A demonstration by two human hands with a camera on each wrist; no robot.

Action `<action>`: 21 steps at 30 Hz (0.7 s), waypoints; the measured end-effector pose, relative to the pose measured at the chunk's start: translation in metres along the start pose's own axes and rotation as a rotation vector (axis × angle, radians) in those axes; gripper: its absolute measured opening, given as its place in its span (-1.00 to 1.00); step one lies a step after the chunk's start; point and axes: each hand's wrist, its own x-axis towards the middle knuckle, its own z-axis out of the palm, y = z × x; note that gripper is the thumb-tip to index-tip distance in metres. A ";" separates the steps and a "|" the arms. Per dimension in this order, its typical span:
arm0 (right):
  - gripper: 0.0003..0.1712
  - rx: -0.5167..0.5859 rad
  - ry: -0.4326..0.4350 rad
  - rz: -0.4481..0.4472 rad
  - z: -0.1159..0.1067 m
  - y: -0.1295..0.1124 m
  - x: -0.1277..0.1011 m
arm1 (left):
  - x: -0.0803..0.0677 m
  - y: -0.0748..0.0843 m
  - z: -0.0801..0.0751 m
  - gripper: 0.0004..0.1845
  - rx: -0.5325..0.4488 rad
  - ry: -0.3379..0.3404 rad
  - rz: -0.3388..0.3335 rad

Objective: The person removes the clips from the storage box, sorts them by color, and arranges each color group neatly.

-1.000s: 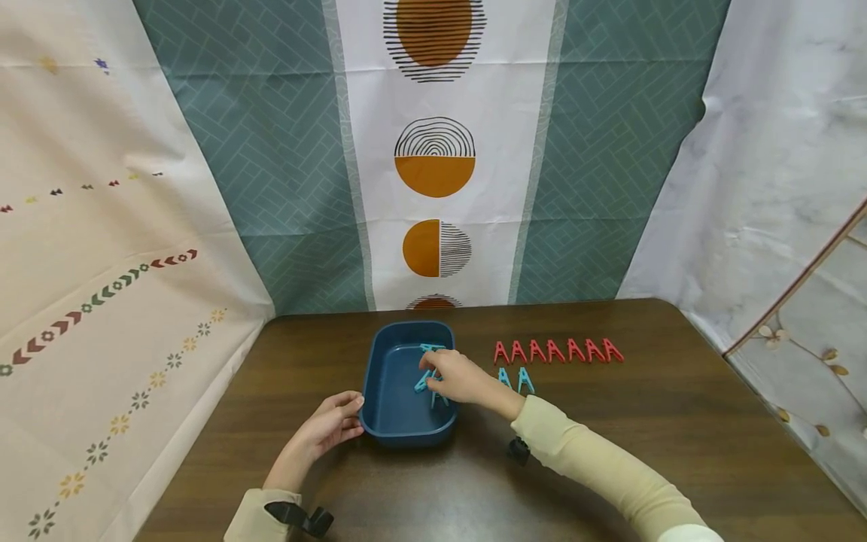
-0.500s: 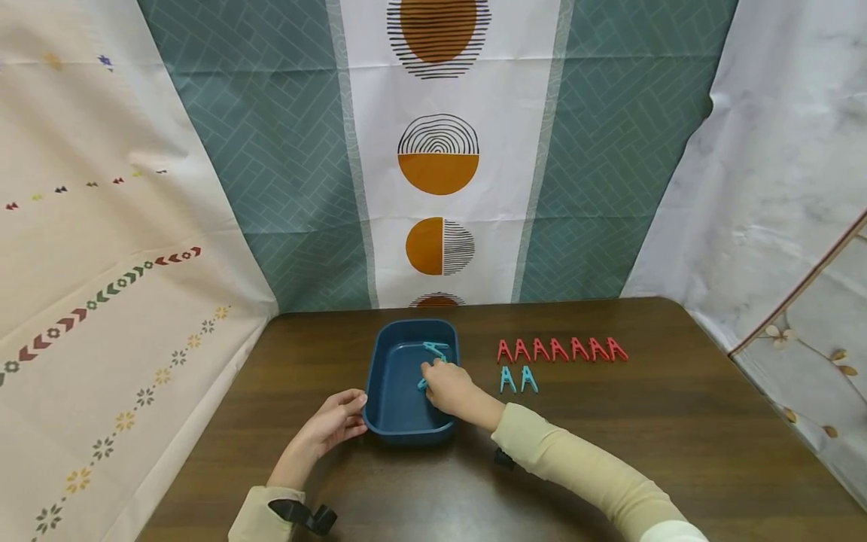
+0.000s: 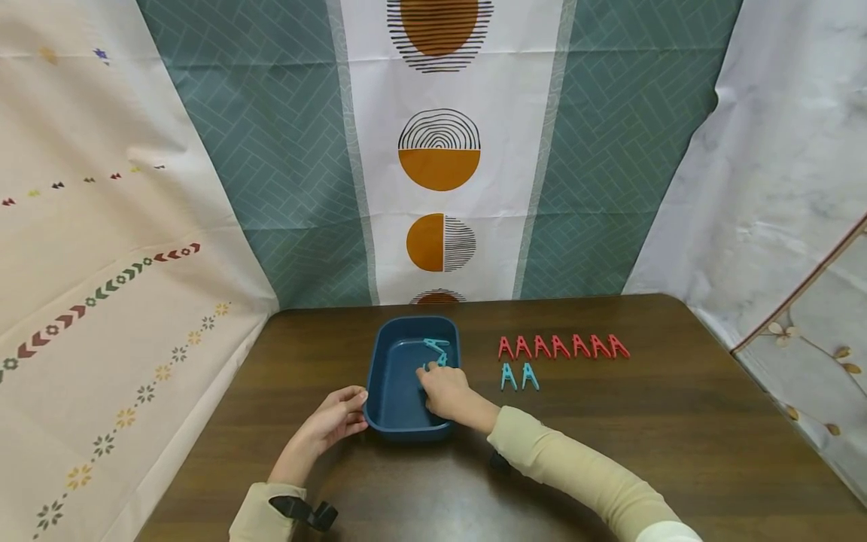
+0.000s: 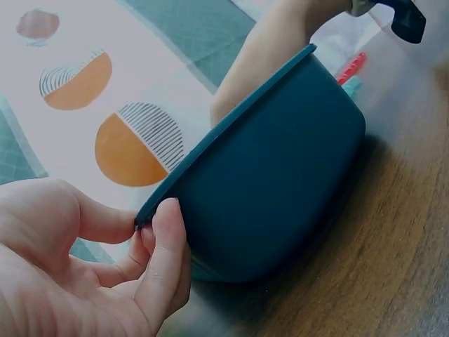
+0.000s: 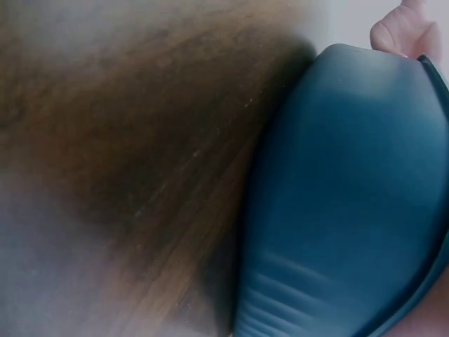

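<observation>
A dark blue plastic tub (image 3: 379,354) stands on the brown table (image 3: 609,421). My left hand (image 3: 339,414) grips its near left corner, thumb on the rim and fingers curled against the outer wall (image 4: 280,175). My right hand (image 3: 443,391) reaches down inside the tub, fingertips among several teal clothes pegs (image 3: 436,348) at its far right end. Whether it pinches one is hidden. The right wrist view shows only the tub's wall (image 5: 351,196) and blurred tabletop.
To the right of the tub, a row of several red pegs (image 3: 562,346) stands on the table, with two teal pegs (image 3: 518,376) just in front of it. Patterned cloths hang behind and at both sides. The table's right half is bare wood.
My right hand has sunk lower into the tub and drawn slightly toward me. The teal peg seen under its fingers a second ago no longer shows. The left hand keeps its hold.
</observation>
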 end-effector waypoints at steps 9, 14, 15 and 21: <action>-0.58 -0.003 0.001 -0.011 0.000 0.003 -0.002 | 0.001 -0.001 0.000 -0.79 0.000 -0.017 0.005; -0.80 0.020 0.011 0.005 -0.002 0.003 -0.003 | 0.001 -0.001 0.000 -0.82 -0.003 -0.018 0.006; -0.82 0.045 0.007 0.005 -0.003 0.003 -0.003 | 0.001 -0.001 0.000 -0.82 -0.002 -0.017 0.006; -0.86 0.292 0.030 -0.023 -0.013 0.008 -0.004 | -0.001 0.000 0.000 -0.86 0.000 -0.017 0.007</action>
